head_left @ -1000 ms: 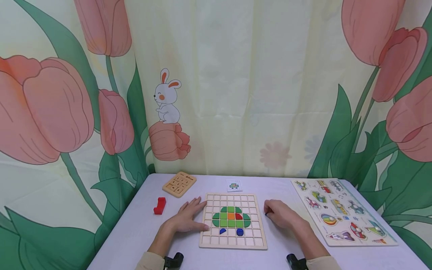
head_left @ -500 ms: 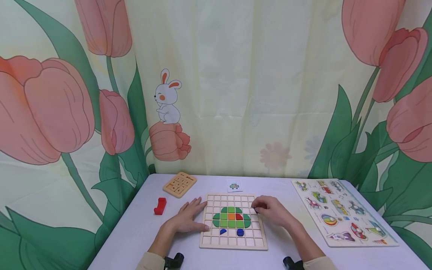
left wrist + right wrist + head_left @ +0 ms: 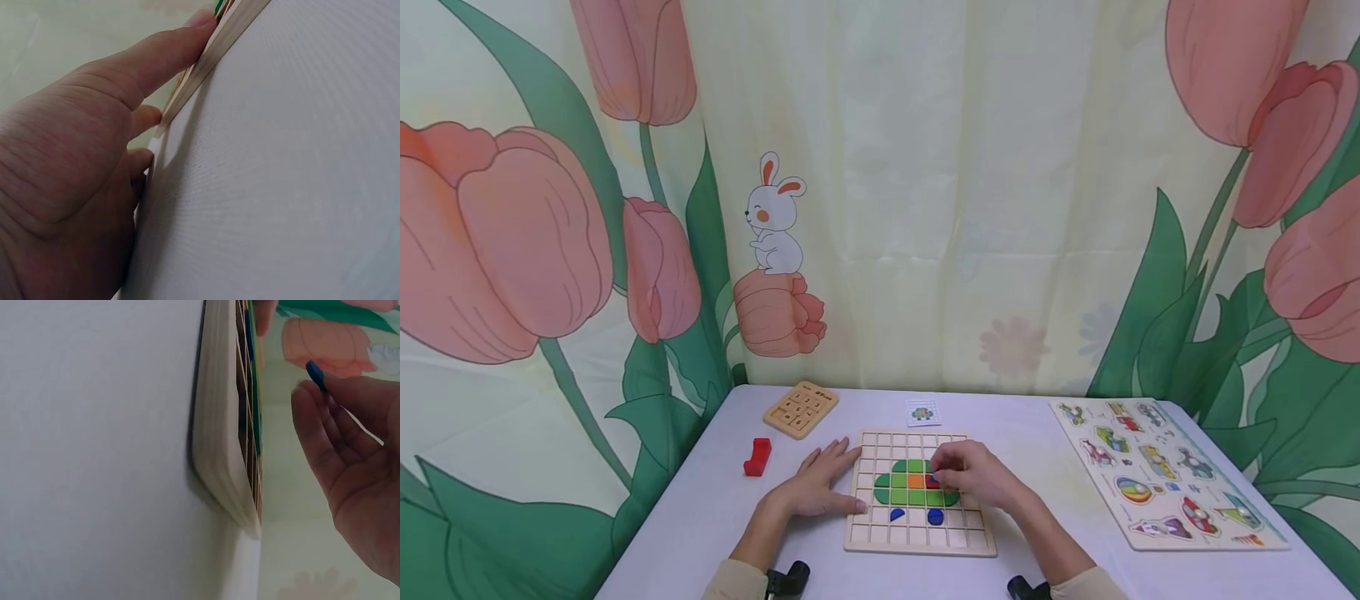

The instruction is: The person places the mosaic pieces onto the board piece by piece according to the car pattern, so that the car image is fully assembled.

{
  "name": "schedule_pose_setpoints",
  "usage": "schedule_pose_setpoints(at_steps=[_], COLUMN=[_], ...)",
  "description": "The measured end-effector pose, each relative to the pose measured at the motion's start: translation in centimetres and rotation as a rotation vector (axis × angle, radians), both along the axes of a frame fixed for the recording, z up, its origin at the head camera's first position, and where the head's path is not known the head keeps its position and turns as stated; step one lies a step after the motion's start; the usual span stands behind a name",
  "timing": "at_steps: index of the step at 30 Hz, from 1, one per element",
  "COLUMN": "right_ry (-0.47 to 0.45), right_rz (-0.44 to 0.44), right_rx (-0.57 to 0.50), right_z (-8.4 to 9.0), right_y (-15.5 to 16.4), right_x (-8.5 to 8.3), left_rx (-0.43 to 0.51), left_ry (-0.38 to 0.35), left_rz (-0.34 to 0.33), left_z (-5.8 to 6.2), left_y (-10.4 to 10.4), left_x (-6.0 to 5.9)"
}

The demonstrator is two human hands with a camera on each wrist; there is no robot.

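Observation:
A square wooden grid board (image 3: 920, 549) lies on the table. Green pieces (image 3: 897, 495) form a rounded shape on it, with an orange square (image 3: 916, 481) and a red piece (image 3: 932, 482) inside. Below them sit a small blue piece (image 3: 897, 515) and a round blue shape (image 3: 935, 517). My left hand (image 3: 818, 488) rests at the board's left edge, fingers extended, thumb over the rim. Above the right part of the green shape, my right hand (image 3: 976, 476) pinches a small blue piece (image 3: 316, 375) between thumb and finger, partly covering the red piece.
A small picture card (image 3: 922, 412) lies behind the board. At the left are a wooden number puzzle (image 3: 801, 409) and a red block (image 3: 757, 457). A large picture puzzle board (image 3: 1217, 543) occupies the table's right side. A printed curtain hangs behind.
My right hand has moved left from the table beside the board to over the red piece, carrying the small blue piece. My left hand has stayed in place.

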State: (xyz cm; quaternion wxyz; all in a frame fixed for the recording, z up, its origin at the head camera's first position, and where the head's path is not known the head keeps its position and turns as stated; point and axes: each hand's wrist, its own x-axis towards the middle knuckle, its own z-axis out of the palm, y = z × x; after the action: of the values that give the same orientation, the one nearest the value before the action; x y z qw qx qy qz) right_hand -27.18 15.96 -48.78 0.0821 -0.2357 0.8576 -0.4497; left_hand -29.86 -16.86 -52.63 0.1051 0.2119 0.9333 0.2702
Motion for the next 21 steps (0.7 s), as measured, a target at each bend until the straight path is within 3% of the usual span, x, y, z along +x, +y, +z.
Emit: schedule_pose_setpoints(at_steps=[11, 21], right_ry=[-0.045, -0.025], right_rz=[0.225, 0.278], right_rx=[0.044, 0.09], right_z=[-0.2, -0.2], right_y=[-3.2, -4.9], right_x=[0.8, 1.1], left_rx=[0.01, 0.005], left_ry=[-0.016, -0.006], left_rz=[-0.007, -0.016], left_z=[0.0, 0.1], left_y=[-0.1, -0.2], left_x=[0.1, 0.0])
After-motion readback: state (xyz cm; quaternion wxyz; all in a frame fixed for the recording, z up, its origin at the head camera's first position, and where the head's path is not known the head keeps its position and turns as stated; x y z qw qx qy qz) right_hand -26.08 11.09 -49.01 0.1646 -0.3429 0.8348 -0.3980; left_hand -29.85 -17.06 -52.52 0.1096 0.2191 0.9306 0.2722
